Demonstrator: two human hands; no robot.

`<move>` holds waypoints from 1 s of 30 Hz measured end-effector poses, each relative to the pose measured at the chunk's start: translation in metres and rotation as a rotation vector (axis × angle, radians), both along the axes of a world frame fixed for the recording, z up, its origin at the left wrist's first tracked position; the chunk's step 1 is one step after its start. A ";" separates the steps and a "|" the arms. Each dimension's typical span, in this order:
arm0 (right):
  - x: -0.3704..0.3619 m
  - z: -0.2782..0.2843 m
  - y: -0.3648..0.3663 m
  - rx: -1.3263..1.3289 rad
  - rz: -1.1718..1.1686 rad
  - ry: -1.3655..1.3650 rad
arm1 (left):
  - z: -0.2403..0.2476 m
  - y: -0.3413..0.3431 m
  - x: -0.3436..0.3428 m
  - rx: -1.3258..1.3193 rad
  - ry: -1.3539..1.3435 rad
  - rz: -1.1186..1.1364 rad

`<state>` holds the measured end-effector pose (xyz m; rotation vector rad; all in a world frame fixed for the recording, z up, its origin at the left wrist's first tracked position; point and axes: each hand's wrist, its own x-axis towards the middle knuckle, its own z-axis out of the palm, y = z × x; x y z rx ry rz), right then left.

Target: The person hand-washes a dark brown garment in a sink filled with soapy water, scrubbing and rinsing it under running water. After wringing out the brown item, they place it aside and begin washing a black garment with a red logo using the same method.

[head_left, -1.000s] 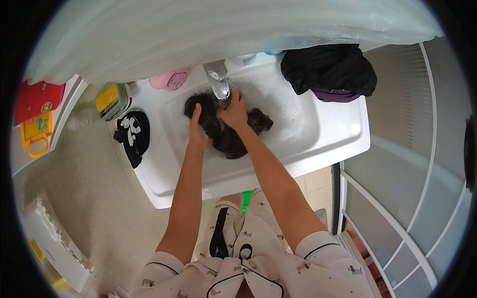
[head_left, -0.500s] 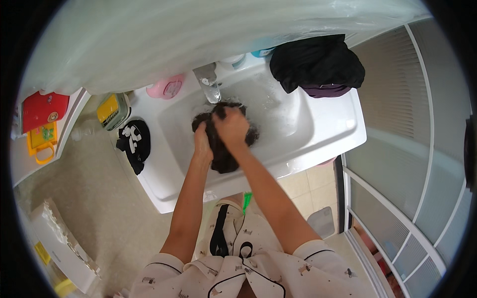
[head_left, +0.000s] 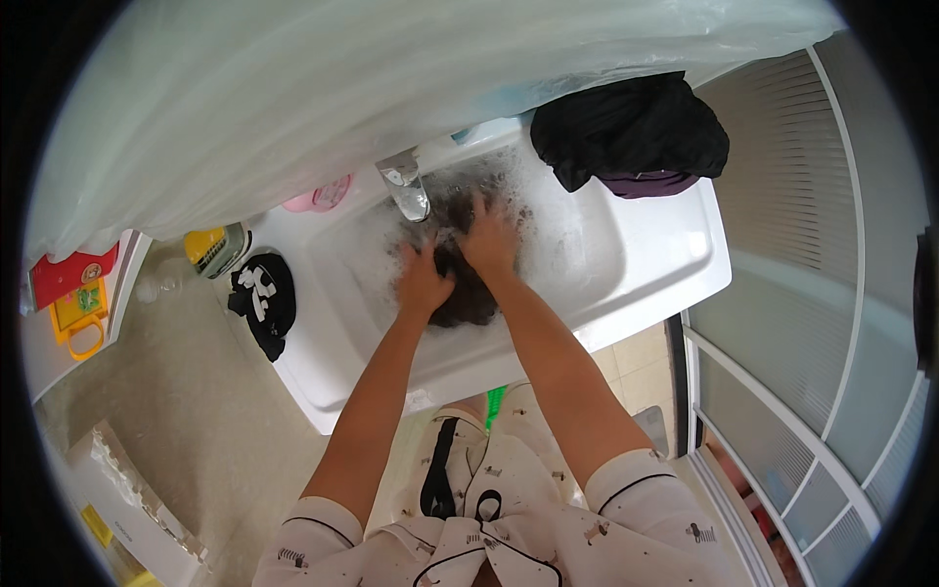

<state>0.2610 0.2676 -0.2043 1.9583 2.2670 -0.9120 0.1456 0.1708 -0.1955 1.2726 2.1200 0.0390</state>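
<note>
Dark brown, wet cloth [head_left: 464, 295] lies in sudsy water in the white sink [head_left: 587, 323], partly under the surface. My left hand [head_left: 424, 282] rests on its left side, fingers spread and thumb out over the fabric. On the cloth's right side, my right hand [head_left: 490, 240] lies with fingers stretched toward the back of the basin, their tips partly in the foam. Neither hand is closed around the fabric. Just behind both hands, the chrome faucet [head_left: 406, 188] points down over the water.
Black clothing [head_left: 631, 127] and purple cloth [head_left: 650, 185] are heaped at the sink's back right. A black-and-white fabric item [head_left: 264, 301] lies on the left rim, near a pink object [head_left: 320, 196] and a yellow-grey box [head_left: 217, 248]. Glass sliding panels [head_left: 782, 225] stand at right.
My hands have loosened from the bunched cloth and spread apart over it. The cloth has sunk lower into the water, and more foam and splashing show around it.
</note>
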 end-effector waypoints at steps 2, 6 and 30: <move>-0.006 -0.038 0.009 0.131 0.034 -0.025 | -0.023 0.015 -0.006 0.108 -0.052 0.049; -0.027 0.009 0.006 -0.096 -0.285 0.403 | -0.018 0.032 -0.035 0.376 -0.820 0.709; 0.068 0.051 0.016 0.296 -0.035 0.085 | 0.079 0.035 -0.004 0.216 -0.086 0.108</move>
